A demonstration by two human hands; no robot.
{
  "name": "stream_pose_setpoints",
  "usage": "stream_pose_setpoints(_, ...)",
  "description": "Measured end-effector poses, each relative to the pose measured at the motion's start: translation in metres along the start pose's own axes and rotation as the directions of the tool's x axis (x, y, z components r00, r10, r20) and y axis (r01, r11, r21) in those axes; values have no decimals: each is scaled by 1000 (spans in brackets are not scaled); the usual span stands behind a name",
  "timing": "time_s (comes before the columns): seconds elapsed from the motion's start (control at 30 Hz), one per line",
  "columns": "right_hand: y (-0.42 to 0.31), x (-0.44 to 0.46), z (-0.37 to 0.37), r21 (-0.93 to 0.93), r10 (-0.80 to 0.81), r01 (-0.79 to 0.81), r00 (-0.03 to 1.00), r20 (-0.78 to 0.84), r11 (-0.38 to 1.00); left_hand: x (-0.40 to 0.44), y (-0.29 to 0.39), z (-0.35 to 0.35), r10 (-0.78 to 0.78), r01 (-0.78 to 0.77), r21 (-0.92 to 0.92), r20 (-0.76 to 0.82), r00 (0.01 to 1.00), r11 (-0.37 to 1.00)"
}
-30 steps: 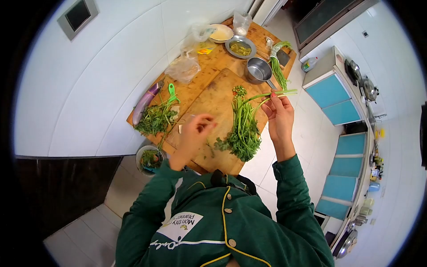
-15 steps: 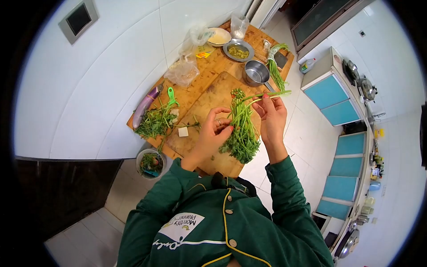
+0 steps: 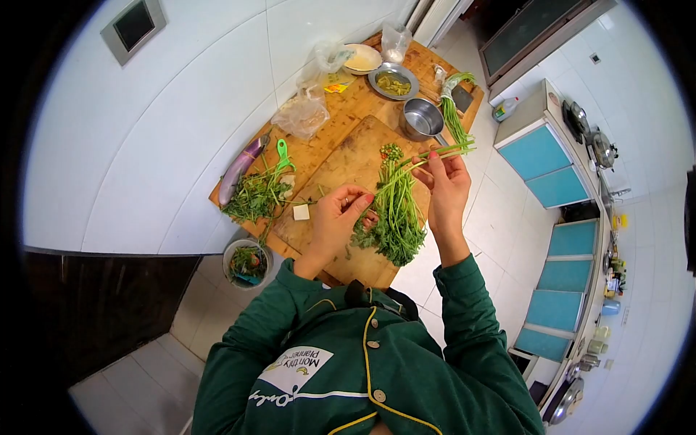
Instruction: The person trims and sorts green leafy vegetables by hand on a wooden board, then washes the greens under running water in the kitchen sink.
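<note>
My right hand (image 3: 447, 181) pinches the pale stem ends of a few leafy celery stalks (image 3: 397, 210), whose leaves hang toward me over the cutting board (image 3: 341, 163). Left of the stalks, my left hand (image 3: 339, 225) is closed, thumb against forefinger; what lies in the pinch is too small to make out. Leaves show just below its fingers. Chopped green and red pieces (image 3: 391, 151) form a small heap beyond the stalks. A white block (image 3: 301, 212) sits on the board by my left hand.
At the table's left lie an eggplant (image 3: 239, 174), a green-handled peeler (image 3: 283, 151) and a pile of greens (image 3: 254, 197). Behind are a metal pot (image 3: 422, 118), a metal plate (image 3: 373, 76), plastic bags (image 3: 303, 116) and bundled stalks (image 3: 453, 119). A scrap bin (image 3: 235, 279) stands below left.
My left hand has drawn back toward me and left from the stems, its fingers now pinched together. My right hand keeps holding the stalks, nearly unmoved.
</note>
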State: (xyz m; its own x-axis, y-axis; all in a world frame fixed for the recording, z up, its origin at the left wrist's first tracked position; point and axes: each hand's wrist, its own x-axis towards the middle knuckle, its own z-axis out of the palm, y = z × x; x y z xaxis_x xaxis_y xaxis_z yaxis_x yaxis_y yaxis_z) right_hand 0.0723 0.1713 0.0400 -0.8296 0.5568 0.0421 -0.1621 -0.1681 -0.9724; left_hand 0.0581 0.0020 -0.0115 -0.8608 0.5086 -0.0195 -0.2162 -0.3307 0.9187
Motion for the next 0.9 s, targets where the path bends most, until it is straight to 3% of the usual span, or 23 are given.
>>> stream_pose_setpoints(0.4,11,3,-2,-27,-54,53,998,-39,998,-4,-11,-2,-73,64,-140,-61,995,988)
stream_pose_setpoints(0.47,16,8,-5,-44,-108,102,979,-175,994,-8,-14,-5,-64,52,-146,-77,995,988)
stream_pose_setpoints(0.53,9,13,-12,-31,-86,82,982,-167,996,-14,-12,-19,-77,63,-71,-219,973,996)
stream_pose_setpoints(0.6,2,19,-19,-34,-71,68,993,-98,997,-12,-23,-54,6,25,118,-251,968,993)
stream_pose_setpoints(0.67,-6,21,-21,-49,-72,69,995,-71,996,-6,-34,-99,205,14,516,-365,908,856)
stream_pose_setpoints(0.73,-10,25,-22,-53,-72,71,997,-34,996,-1,-31,-137,414,186,885,-374,830,428)
stream_pose_setpoints(0.77,-12,27,-23,-70,-62,60,998,-18,996,1,-39,-162,416,188,883,-378,827,429)
stream_pose_setpoints(0.83,-15,32,-25,-91,-54,54,999,1,994,9,-70,-212,414,197,966,-249,876,165)
stream_pose_setpoints(0.87,-18,34,-27,-112,-29,32,999,22,993,10,-79,-226,414,199,965,-253,875,170)
stream_pose_setpoints(0.9,-20,36,-27,-134,-5,11,999,42,991,11,-85,-234,493,208,977,-200,847,39)
